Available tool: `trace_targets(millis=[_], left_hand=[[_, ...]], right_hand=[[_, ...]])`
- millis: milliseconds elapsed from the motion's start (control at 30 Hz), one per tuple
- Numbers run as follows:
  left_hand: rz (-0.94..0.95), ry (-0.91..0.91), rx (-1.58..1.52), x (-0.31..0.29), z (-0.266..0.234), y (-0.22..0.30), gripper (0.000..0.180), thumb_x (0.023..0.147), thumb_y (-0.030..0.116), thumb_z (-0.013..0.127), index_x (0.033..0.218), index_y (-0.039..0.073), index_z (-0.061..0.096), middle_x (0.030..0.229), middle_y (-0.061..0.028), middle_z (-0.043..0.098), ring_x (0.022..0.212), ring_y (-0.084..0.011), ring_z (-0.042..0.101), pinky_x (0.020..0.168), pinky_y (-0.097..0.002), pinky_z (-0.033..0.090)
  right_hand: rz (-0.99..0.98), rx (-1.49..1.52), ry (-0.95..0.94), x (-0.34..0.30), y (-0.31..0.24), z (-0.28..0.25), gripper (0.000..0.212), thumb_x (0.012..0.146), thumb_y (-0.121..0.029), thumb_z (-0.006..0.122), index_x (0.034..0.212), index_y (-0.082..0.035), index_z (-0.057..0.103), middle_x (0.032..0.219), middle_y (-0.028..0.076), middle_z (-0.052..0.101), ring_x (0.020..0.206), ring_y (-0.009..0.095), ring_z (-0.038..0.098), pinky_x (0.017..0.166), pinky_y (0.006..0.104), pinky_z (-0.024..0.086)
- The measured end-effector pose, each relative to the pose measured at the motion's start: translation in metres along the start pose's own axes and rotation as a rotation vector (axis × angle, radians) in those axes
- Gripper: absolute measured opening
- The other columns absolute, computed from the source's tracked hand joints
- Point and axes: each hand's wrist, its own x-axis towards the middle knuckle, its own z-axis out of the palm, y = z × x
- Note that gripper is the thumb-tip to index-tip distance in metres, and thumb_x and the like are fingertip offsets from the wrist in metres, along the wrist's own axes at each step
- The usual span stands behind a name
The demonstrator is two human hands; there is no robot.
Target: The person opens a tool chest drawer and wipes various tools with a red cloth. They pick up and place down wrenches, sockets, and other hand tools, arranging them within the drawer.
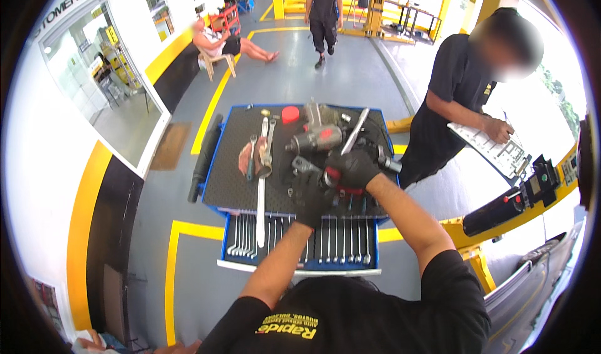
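- Evidently, the drawer (263, 266) is open, with wrenches (367, 258) in rows.
- The right hand (355, 169) seems closed around a red tool (332, 175) over the cart top (222, 175).
- The left hand (312, 198) is beside it; whether it grips anything, I cannot tell.
- Work looks midway: the power tool (315, 141) and ratchet (304, 164) lie loose, unstowed.

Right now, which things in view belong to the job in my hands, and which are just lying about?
Seemingly part of the job:
ratchet, by the left hand
red item, at the right hand, partly hidden

Apparently just lying about:
impact wrench
red round lid
long silver bar
wrenches in the open drawer
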Motion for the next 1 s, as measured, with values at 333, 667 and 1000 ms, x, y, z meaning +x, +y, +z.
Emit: trace_targets(millis=[333, 667, 1000], left_hand=[[-0.075, -0.232, -0.788, 0.148, -0.070, 0.099, 0.048, 0.084, 0.009, 0.087, 0.127, 0.000, 0.067, 0.116, -0.0107, 0.074, 0.108, -0.0180, 0.072, 0.096, -0.0345, 0.058], [0.261, -0.144, -0.745, 0.175, -0.112, 0.130, 0.049, 0.084, 0.014, 0.087, 0.128, 0.001, 0.067, 0.119, -0.0149, 0.073, 0.104, -0.0263, 0.072, 0.094, -0.0403, 0.057], [0.679, 0.076, -0.738, 0.169, -0.224, 0.216, 0.043, 0.081, 0.031, 0.085, 0.110, 0.007, 0.066, 0.098, -0.0114, 0.063, 0.086, -0.0304, 0.066, 0.075, -0.0465, 0.052]], right_hand=[[0.284, 0.471, 0.482, -0.017, 0.001, -0.112, 0.047, 0.075, -0.022, 0.085, 0.117, -0.009, 0.072, 0.099, 0.017, 0.076, 0.097, 0.042, 0.073, 0.086, 0.0468, 0.059], [0.282, 0.282, 0.582, -0.033, -0.046, -0.168, 0.046, 0.071, -0.023, 0.088, 0.110, -0.006, 0.073, 0.100, 0.018, 0.075, 0.091, 0.037, 0.074, 0.084, 0.0439, 0.058], [0.197, 0.173, 0.786, -0.089, -0.180, -0.233, 0.031, 0.082, -0.029, 0.075, 0.104, -0.007, 0.078, 0.101, 0.010, 0.079, 0.099, 0.034, 0.074, 0.095, 0.0479, 0.055]])
